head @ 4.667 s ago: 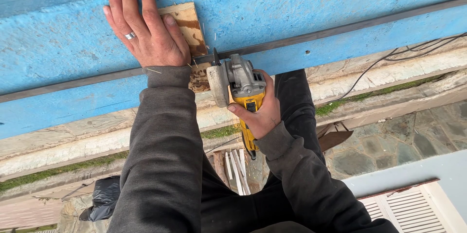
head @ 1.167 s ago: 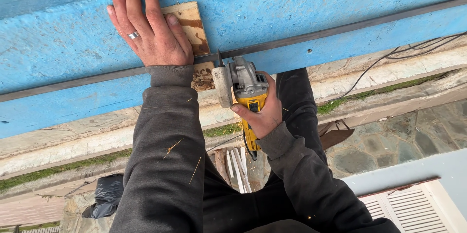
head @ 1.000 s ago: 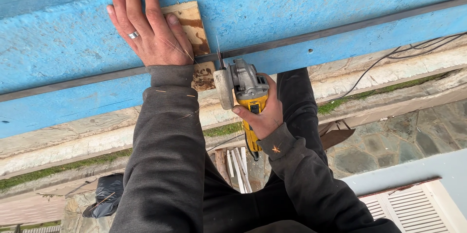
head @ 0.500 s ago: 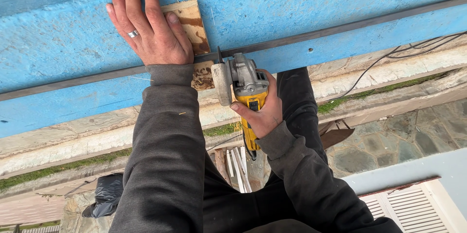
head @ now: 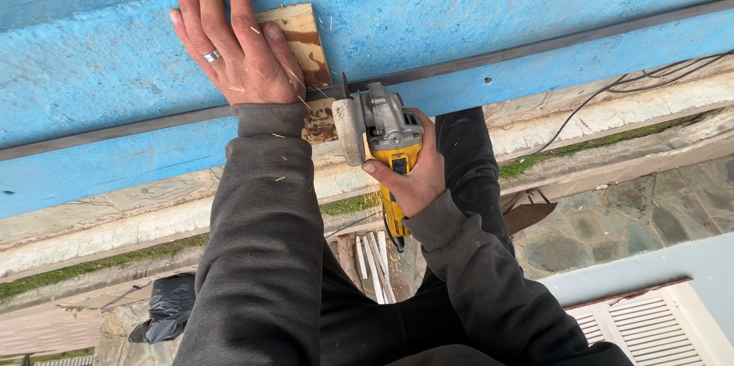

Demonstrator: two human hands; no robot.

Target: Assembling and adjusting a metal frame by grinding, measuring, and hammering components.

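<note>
Head view, looking down. Left hand (head: 237, 45) lies flat, fingers spread, palm down on a small plywood piece (head: 302, 41), pinning it to the blue painted surface (head: 474, 7); grip is open, pressing not clasping. A ring sits on one finger. The plywood runs from the upper blue band down across a dark metal strip (head: 535, 43) that goes diagonally across the blue surface; its lower end pokes out just beside the left cuff, looks rough and darkened.

Right hand (head: 413, 179) is wrapped tight round the yellow body of an angle grinder (head: 382, 137), grip closed on it. Grinder's grey gear head and round guard point up, w/ the disc edge meeting the lower part of the plywood right at the metal strip. Can't tell if the disc is spinning. Thin straw-coloured slivers lie on the left sleeve and the back of the left hand.

Both arms in dark grey sleeves; dark trousers below. Under the blue surface: a pale stone ledge (head: 115, 221) w/ a strip of grass, black cables (head: 612, 91) trailing at right, stone paving (head: 612, 236) lower right, a white louvred panel (head: 642, 328) in the corner, a black bag (head: 168, 309) lower left, some pale slats (head: 371, 259) between the legs.
</note>
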